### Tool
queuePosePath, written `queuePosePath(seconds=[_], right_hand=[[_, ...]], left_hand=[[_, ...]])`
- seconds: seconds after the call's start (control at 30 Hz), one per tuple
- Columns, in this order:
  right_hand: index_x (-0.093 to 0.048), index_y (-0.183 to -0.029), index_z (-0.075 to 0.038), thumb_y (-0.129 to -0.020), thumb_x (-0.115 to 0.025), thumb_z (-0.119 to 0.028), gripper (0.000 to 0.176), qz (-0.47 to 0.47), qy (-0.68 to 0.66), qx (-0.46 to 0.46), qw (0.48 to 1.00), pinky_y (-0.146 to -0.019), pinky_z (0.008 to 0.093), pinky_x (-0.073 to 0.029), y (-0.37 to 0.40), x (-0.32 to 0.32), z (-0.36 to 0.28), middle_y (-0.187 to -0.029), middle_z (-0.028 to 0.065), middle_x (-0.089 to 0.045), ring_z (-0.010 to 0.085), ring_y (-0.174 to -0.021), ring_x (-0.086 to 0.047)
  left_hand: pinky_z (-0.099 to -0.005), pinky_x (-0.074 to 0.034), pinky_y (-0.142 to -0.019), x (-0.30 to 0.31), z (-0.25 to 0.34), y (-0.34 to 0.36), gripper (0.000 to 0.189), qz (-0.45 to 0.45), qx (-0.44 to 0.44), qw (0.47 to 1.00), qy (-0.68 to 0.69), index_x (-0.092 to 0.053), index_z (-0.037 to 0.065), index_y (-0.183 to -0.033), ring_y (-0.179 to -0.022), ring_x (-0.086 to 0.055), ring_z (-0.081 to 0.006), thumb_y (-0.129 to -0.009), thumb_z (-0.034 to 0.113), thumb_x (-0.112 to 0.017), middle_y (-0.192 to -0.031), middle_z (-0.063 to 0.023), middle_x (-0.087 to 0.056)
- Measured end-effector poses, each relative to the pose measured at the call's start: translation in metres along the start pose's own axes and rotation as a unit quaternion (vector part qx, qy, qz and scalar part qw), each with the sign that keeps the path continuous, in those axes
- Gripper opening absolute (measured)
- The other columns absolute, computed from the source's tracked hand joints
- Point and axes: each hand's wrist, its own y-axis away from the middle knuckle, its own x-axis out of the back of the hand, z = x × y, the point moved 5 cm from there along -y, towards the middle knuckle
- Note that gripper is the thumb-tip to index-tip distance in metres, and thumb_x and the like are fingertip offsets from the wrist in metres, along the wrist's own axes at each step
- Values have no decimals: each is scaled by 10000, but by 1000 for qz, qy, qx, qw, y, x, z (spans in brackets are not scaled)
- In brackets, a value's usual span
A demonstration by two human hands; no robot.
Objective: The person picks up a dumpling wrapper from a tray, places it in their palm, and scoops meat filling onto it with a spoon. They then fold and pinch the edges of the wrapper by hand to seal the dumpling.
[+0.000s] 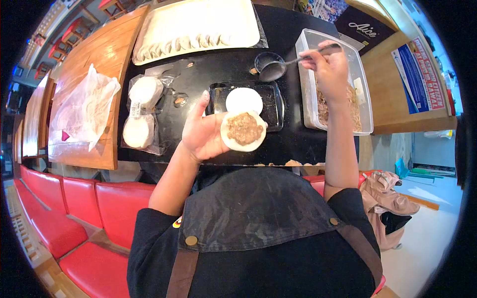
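On the fingers of my left hand [204, 131] lies a round white wrapper with brown filling [245, 130] spread over its middle; the palm faces up and the thumb is apart. My right hand [325, 67] is closed around the handle of a metal spoon [273, 71], whose bowl is over the edge of a small clear bowl [266, 59]. Just beyond my left fingers, a stack of white wrappers [244, 101] rests on a dark glass tray [278, 107]. Below my right forearm stands a clear plastic container [309, 99] of brown filling.
A cream tray [198, 22] with a row of folded dumplings stands at the back. Packaged wrappers [140, 111] lie at the left, beside a plastic bag [89, 109] on a wooden table [102, 42]. A dark box [365, 27] is at the back right.
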Motion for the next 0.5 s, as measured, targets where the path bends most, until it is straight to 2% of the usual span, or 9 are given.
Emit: queuePosePath(seconds=[0.07, 0.13, 0.2, 0.27, 0.37, 0.4, 0.43, 0.47, 0.5], right_hand=[[-408, -999, 2, -874, -490, 24, 151, 4, 25, 38, 999, -609, 251, -542, -7, -6, 17, -806, 124, -652, 157, -676, -649], [-441, -986, -18, -869, -478, 39, 136, -20, 143, 68, 987, -619, 247, -539, -12, -15, 24, -790, 99, -658, 143, -688, -651], [-461, -967, -25, -869, -487, 37, 119, -27, 104, 64, 992, -618, 244, -538, -14, -17, 25, -781, 98, -659, 148, -687, -651], [-460, -961, -26, -871, -500, 28, 113, 10, 75, 90, 993, -620, 245, -540, -12, -12, 5, -796, 99, -657, 142, -693, -650], [-415, -996, -10, -879, -511, 16, 154, 32, 20, 122, 992, -620, 242, -548, 0, -14, -31, -842, 145, -639, 158, -706, -650], [-394, -1012, -4, -882, -511, 14, 176, 55, -17, 137, 989, -617, 238, -551, 8, -14, -44, -855, 165, -630, 166, -709, -649], [-315, -1069, -17, -897, -502, -2, 255, 59, -1, 111, 992, -603, 247, -567, 17, -17, -53, -847, 228, -614, 224, -715, -657], [-315, -1069, -17, -897, -502, -2, 255, 60, -1, 111, 992, -603, 247, -567, 27, -20, -57, -847, 228, -614, 224, -715, -657], [-292, -1063, -15, -893, -495, 5, 264, 57, -56, 80, 994, -590, 250, -567, 37, -23, -58, -843, 226, -608, 216, -689, -652]], left_hand=[[-439, -232, -1080, 5, 1, -3, 974, 9, -20, 999, 25, -236, -99, -1358, -1291, -340, -340, -826, 717, -244, -1391, -238, -326], [-449, -233, -1081, 12, 2, -6, 957, 30, -51, 996, 66, -238, -98, -1353, -1281, -348, -351, -830, 701, -270, -1381, -247, -336], [-460, -209, -1089, 11, 3, -6, 946, 22, -62, 995, 79, -210, -107, -1358, -1296, -313, -368, -840, 682, -269, -1400, -258, -289], [-470, -185, -1098, 12, 4, -5, 937, 14, -76, 992, 95, -182, -116, -1362, -1311, -278, -384, -850, 663, -268, -1419, -270, -243], [-494, -132, -1109, 14, 12, -5, 933, 26, -195, 972, 129, -183, -104, -1365, -1335, -227, -374, -838, 663, -266, -1426, -268, -228], [-494, -132, -1109, 12, 10, -7, 933, 27, -194, 972, 129, -183, -104, -1365, -1335, -227, -374, -838, 663, -266, -1426, -268, -228], [-496, -122, -1111, 11, 16, -5, 936, 45, -268, 954, 129, -183, -96, -1368, -1336, -224, -373, -831, 664, -280, -1426, -264, -230], [-499, -111, -1113, 12, 22, -2, 938, 62, -341, 929, 127, -183, -89, -1371, -1338, -220, -372, -824, 665, -295, -1427, -260, -232], [-488, -114, -1116, 10, 24, -2, 950, 42, -369, 920, 125, -189, -58, -1382, -1340, -227, -347, -799, 678, -340, -1431, -235, -246]])
